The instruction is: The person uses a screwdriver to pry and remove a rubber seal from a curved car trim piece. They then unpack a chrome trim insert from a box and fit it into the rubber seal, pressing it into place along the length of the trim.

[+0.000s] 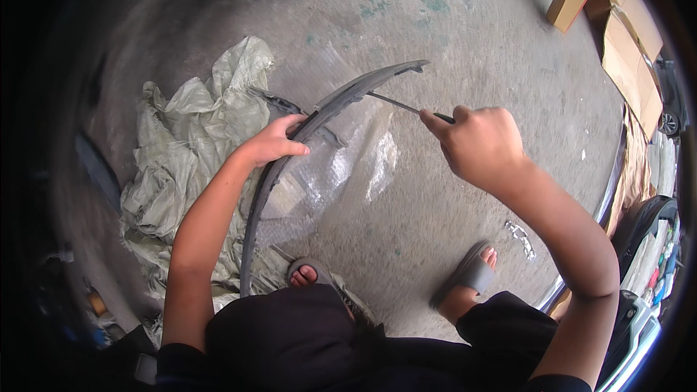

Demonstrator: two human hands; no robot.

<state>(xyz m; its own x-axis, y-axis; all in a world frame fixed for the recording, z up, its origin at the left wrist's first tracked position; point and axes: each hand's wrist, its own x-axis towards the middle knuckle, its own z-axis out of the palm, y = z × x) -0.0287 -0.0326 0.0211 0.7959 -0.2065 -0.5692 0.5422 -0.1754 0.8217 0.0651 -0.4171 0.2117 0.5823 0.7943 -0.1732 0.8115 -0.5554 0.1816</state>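
Fingers of the left hand (pixel 271 144) are clamping a curved strip (pixel 345 96); rightward, the right hand (pixel 481 144) is gripping a thin tool (pixel 396 103) meeting the strip, work seemingly unfinished.

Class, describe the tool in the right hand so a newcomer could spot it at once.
Find the long, curved dark strip held by the left hand. Near its upper end, the right hand grips the tool: slim and straight, where the strip is broader and bowed.
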